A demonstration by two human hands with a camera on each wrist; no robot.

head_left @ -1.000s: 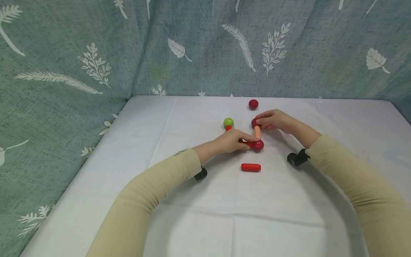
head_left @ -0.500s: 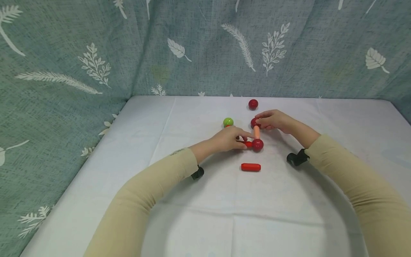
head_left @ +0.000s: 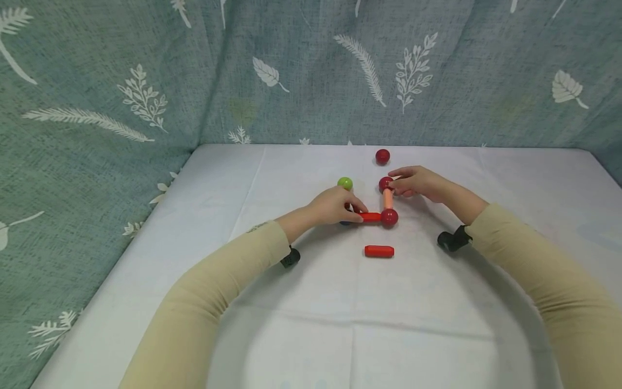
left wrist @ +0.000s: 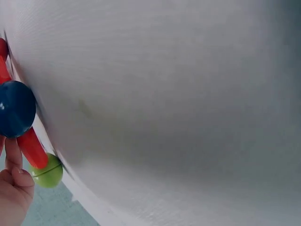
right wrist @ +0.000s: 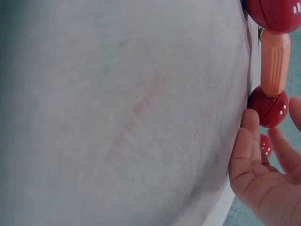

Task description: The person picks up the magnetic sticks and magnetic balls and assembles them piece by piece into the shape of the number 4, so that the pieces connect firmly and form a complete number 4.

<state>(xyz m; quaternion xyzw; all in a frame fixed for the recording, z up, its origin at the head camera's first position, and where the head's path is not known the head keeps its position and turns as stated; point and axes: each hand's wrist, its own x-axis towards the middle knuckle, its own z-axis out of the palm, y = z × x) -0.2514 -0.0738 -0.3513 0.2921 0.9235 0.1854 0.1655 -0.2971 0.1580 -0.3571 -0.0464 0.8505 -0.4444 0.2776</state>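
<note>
In the head view, my left hand (head_left: 332, 206) is bent over a dark blue ball (left wrist: 16, 108), its fingertips by the left end of a red rod (head_left: 371, 217). Whether they grip is hidden. That rod leads to a red ball (head_left: 389, 218), from which a peach-orange rod (head_left: 387, 199) runs to a farther red ball (head_left: 386, 183). My right hand (head_left: 417, 181) has its fingers spread loosely around this farther ball, the index finger raised off it. From the blue ball, another red rod (left wrist: 33, 148) reaches a green ball (head_left: 345, 183).
A separate red ball (head_left: 382, 156) lies toward the back edge of the white-covered table (head_left: 301, 335). A loose red rod (head_left: 379, 251) lies nearer to me. Patterned grey-green cloth (head_left: 311, 70) hangs behind the table.
My left hand has slid left, from the near red ball along the red rod to the blue ball. My right index finger has lifted slightly from the farther red ball.
</note>
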